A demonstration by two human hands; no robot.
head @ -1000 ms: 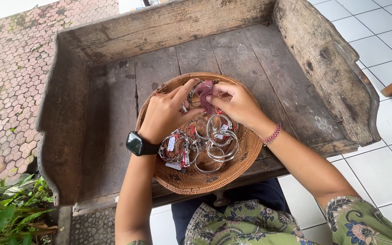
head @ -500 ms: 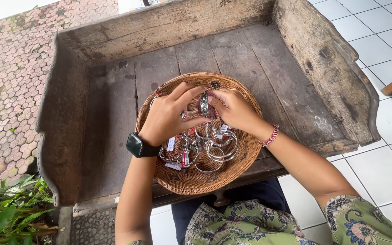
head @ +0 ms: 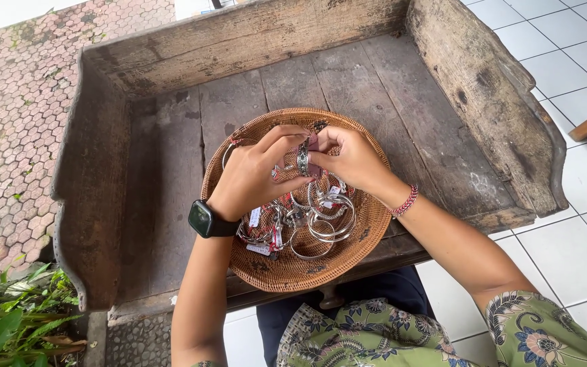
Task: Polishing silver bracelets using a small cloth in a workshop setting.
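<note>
- Above the woven basket [head: 287, 272], I pinch a patterned silver ring [head: 302, 158] between both hands: left hand [head: 256, 178] and right hand [head: 349, 158] both clenched on it.
- I judge a light grip keeps it clear of the tagged bangles [head: 307, 217] inside the basket.

A tan woven basket [head: 368, 234] holds silver bangles [head: 324, 221] with red-and-white tags [head: 255, 217] on the weathered grey-brown surface [head: 164, 197], beside a black wristwatch [head: 206, 219], a red beaded bracelet [head: 405, 201], green floral-patterned sleeves [head: 545, 333] and white floor tiles [head: 579, 41].
</note>
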